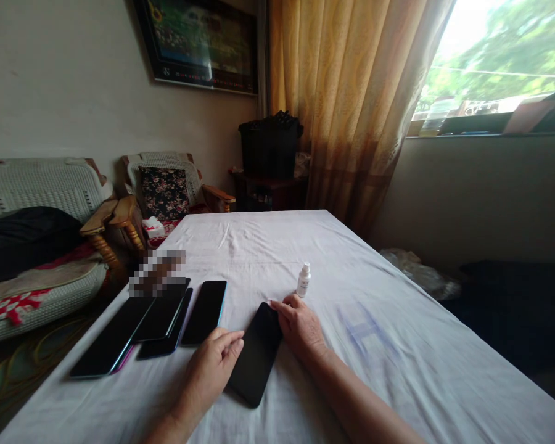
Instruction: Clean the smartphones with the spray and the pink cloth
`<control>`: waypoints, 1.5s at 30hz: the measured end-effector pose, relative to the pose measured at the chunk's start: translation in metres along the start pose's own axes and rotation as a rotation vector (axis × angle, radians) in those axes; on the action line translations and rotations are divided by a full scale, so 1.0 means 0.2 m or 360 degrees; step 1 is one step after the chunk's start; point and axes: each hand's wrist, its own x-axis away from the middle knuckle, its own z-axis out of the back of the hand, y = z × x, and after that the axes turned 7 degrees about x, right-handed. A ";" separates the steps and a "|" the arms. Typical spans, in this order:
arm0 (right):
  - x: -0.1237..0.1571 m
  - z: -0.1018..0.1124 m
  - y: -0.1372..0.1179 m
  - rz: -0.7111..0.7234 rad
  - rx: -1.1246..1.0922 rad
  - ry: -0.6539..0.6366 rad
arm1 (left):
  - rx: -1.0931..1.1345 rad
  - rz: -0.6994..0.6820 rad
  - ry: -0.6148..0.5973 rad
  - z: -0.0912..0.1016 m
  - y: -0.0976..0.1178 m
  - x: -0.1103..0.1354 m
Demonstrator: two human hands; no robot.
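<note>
A black smartphone (256, 364) lies tilted on the white cloth, its dark screen facing up. My left hand (215, 361) grips its left edge, with thumb and index finger close together. At the phone's upper right corner is my right hand (300, 324), its fingers curled and pinched. A tiny whitish bit shows at those fingertips, too small to name. Just beyond the right hand stands a small white bottle (303, 282) with a white cap. Left of the phone lies another smartphone (205, 312) with a blue edge, screen up.
Several more phones (113, 339) lie overlapping at the table's left edge, beside a pixelated patch. The white-covered table (259, 240) has a bluish mark on its right side. Beyond it are wooden armchairs (164, 191), a black bin-like container (269, 148) and a curtain (342, 92).
</note>
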 end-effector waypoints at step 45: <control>0.26 0.14 0.19 0.0154 -0.0281 -0.0020 | -0.0983 -0.0274 -0.0937 0.26 0.13 -0.23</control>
